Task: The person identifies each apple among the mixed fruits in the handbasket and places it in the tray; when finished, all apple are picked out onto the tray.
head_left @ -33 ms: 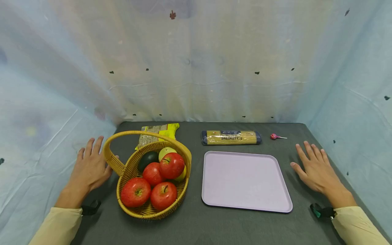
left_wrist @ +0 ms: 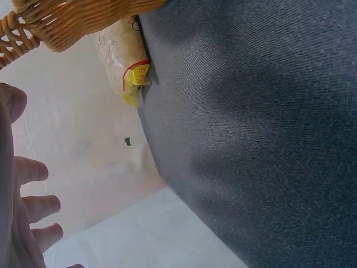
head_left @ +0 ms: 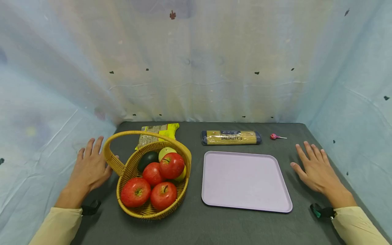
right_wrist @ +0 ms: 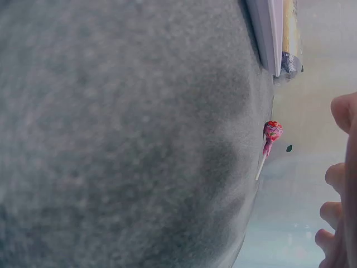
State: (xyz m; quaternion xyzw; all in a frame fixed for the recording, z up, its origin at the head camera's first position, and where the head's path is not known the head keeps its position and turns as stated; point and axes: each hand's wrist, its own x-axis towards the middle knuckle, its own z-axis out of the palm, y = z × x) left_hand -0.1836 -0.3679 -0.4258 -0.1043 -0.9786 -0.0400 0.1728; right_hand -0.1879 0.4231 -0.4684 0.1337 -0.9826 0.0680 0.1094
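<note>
My left hand [head_left: 91, 167] is spread with straight fingers at the left side of the table, beside a yellow wicker basket [head_left: 187, 153] and holding nothing. Its thumb passes partly behind the basket's handle; whether they touch I cannot tell. Inside the basket lie several red apples [head_left: 136, 192], a dark green avocado-like fruit [head_left: 148, 161] and yellow-green fruit [head_left: 166, 152] partly hidden by the apples. On the right, my right hand [head_left: 316, 172] has its fingers spread and holds nothing. A lilac tray [head_left: 246, 182] lies left of it, and a lollipop [right_wrist: 273, 131] lies beyond its fingertips.
At the back, a pack of spaghetti [head_left: 231, 137] lies behind the tray. A yellow and clear bag [head_left: 168, 130] sits behind the basket, partly covered by its handle. The dark grey table [head_left: 196, 226] is enclosed by pale curtains [head_left: 196, 68] at the back and both sides.
</note>
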